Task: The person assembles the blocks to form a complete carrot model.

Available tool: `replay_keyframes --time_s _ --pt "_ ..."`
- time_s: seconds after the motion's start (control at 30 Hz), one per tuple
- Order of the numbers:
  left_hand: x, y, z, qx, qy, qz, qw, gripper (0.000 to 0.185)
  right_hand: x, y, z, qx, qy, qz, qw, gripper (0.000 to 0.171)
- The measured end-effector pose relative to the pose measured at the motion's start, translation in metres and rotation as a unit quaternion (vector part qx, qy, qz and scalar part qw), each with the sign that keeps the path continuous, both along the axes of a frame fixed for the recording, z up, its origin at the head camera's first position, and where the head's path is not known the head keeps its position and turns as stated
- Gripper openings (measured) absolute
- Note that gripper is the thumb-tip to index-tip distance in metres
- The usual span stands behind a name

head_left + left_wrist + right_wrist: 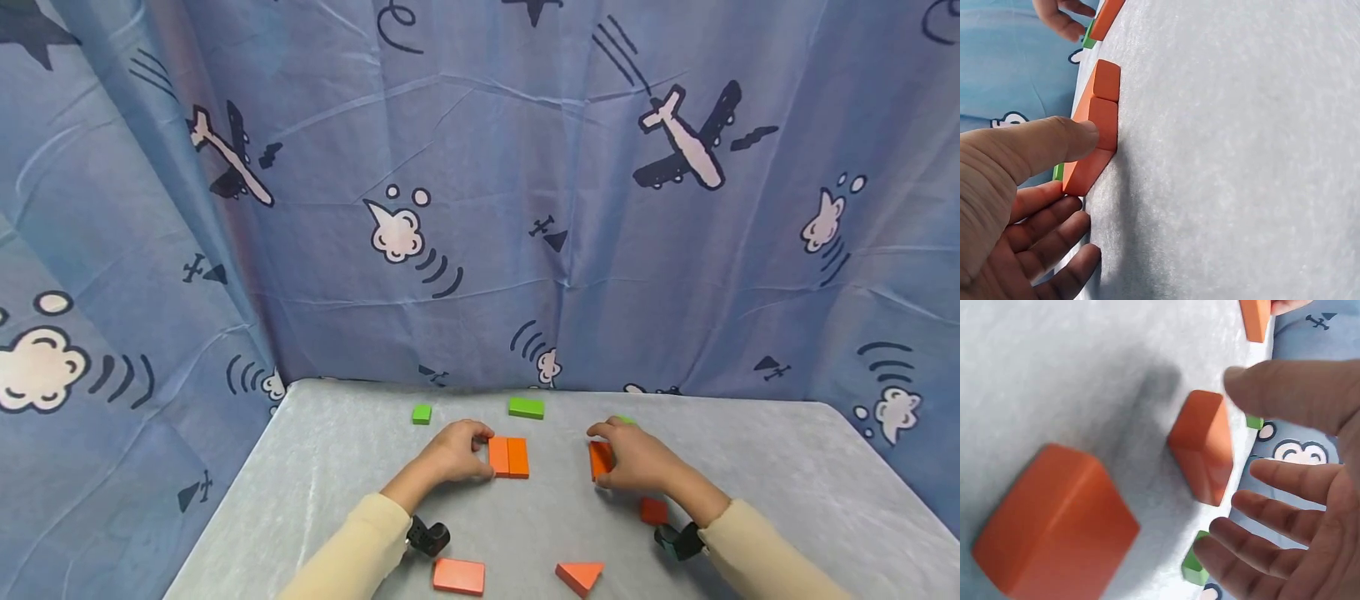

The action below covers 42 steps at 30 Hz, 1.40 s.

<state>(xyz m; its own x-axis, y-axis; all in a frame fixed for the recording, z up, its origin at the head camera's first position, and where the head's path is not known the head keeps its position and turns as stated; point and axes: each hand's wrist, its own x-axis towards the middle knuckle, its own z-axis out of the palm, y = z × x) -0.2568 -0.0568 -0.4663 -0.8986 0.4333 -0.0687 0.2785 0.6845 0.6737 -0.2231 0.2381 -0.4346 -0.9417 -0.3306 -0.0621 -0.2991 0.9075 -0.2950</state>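
A grey felt-covered table [750,467] is standing against a blue curtain [480,183] printed with aeroplanes and clouds, and the blocks are lying scattered over the near half of it, within easy reach of both arms.

The left hand [453,450] is resting at the left edge of a pair of orange rectangular blocks [508,457] that are lying flat and touching side by side. In the left wrist view the thumb [1054,140] is pressing on the near block's upper face while the other fingers [1054,231] are curling loosely below its edge, so the hand is half closed and seems to be steadying the pair rather than lifting it.

The right hand [633,457] is cupping around a single orange block [600,460] standing on its edge, well apart from the pair. The right wrist view is showing the thumb [1285,394] above that block [1204,453] and the fingers [1260,537] spread beyond it; whether they are actually touching it I cannot tell, though the hand looks placed to close on its two long faces.

Smaller pieces are lying about: an orange slab [458,576] and an orange triangle [579,575] nearest the person, a small orange cube [653,510] beside the right wrist, a green rectangular block [526,407] and a green cube [422,413] towards the curtain.
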Motion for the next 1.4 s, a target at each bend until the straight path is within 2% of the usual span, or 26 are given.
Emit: replay_keyframes --time_s 0.23,0.53,0.8,1.1,1.4 --pt "-0.002 0.002 0.002 -0.012 0.003 -0.004 0.9999 0.058 -0.006 0.004 -0.010 -0.013 -0.031 -0.018 0.999 0.060" --pt "0.001 0.001 -0.001 -0.005 0.002 0.006 1.0000 0.057 -0.007 0.000 -0.013 -0.019 -0.041 -0.029 0.999 0.058" --pt "-0.002 0.003 -0.002 -0.026 0.033 0.001 0.9991 0.053 -0.009 -0.033 -0.006 -0.040 -0.024 0.001 0.999 0.057" --pt "-0.004 0.003 -0.003 -0.022 0.031 0.013 0.9992 0.052 -0.021 -0.065 -0.006 -0.045 -0.022 0.038 0.998 0.053" --pt "-0.002 0.002 -0.003 -0.011 0.026 0.022 0.9994 0.053 -0.026 -0.075 -0.013 -0.058 -0.005 0.057 0.997 0.054"
